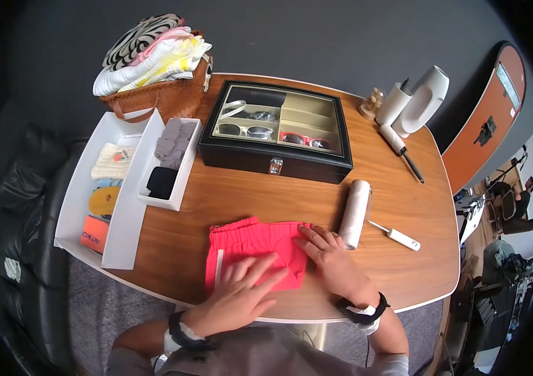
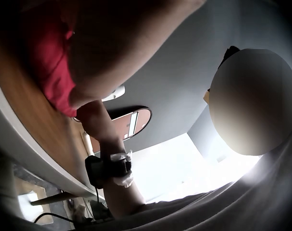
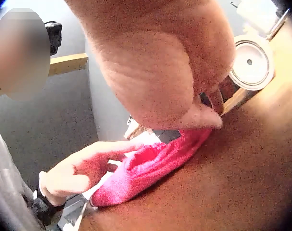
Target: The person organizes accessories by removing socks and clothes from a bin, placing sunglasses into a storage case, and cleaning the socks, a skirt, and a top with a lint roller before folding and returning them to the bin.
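Note:
Folded red shorts (image 1: 266,241) with an elastic waistband and a white side stripe lie near the table's front edge. The left hand (image 1: 238,297) is over their lower left part, fingers spread and relaxed. Along their right edge rests the right hand (image 1: 332,260), its fingers extended over the fabric. In the left wrist view the left hand (image 2: 117,53) looms large beside the red cloth (image 2: 49,62). The right wrist view shows the right hand (image 3: 170,72) at one end of the pink-looking cloth (image 3: 150,168) and the left hand (image 3: 83,173) near the other.
Right of the shorts lie a lint roller (image 1: 355,213) and its white handle (image 1: 403,239). Behind stands a black glasses case (image 1: 241,160). White boxes (image 1: 125,232) with folded items sit left, a brown basket (image 1: 135,100) behind them. A second roller (image 1: 393,139) lies at the back right.

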`<state>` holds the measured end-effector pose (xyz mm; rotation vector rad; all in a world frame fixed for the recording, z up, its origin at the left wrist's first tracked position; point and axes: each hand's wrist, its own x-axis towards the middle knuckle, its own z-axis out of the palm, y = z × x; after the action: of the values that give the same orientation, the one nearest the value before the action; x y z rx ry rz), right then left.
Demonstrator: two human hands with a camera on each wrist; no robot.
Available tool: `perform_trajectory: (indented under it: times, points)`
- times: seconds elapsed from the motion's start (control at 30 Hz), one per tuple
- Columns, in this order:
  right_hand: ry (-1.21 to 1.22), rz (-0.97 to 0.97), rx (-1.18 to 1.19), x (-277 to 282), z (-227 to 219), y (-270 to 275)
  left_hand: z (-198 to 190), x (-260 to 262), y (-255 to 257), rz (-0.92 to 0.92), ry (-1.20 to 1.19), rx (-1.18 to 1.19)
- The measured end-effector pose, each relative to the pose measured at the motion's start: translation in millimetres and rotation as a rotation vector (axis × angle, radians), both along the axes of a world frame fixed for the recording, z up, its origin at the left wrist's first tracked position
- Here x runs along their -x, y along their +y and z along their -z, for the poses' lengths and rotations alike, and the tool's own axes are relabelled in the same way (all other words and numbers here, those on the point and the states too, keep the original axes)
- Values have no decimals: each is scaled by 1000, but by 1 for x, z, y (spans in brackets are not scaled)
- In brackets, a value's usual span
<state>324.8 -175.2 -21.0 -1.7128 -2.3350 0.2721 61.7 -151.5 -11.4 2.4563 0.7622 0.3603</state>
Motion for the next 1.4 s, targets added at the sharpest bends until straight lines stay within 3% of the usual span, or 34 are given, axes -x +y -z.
perform_trajectory:
  times: [0.13,0.23,0.37,0.5,0.63,0.7,0.8,0.87,0.97,1.0,1.13,1.23,1.33,1.4]
  points:
    - [-187,28,-107,8,0,-25,17,-1,17,161,7,17]
    - [-219,48,0,21,-20,-55,23,21,45,357,22,-22]
    - [68,-93,290,39,-23,-96,-6,41,49,312,-26,75]
    - [221,-142,133,42,-17,-96,0,38,0,229,16,52]
    - [133,-191,110,43,-9,-95,25,38,-20,182,112,-150]
    - [8,-269,115,40,0,-104,34,44,-22,186,18,-161]
    - [235,-370,-2,40,1,-100,41,56,-16,252,-135,-97]
    - [355,-286,-36,42,7,-95,32,57,-7,258,-218,-11]
    - [591,-8,20,50,-9,-79,26,53,-4,-5,-375,304]
    - [678,109,58,54,-17,-71,19,50,2,-72,-329,364]
    - [673,488,342,59,-22,-39,26,38,21,-223,-344,589]
    - [157,161,-89,54,-7,-41,37,35,25,-295,-386,667]
    - [156,-260,-127,58,-22,-46,34,30,20,-374,-373,582]
    - [129,-197,-70,67,-12,-43,22,22,14,-454,-342,454]
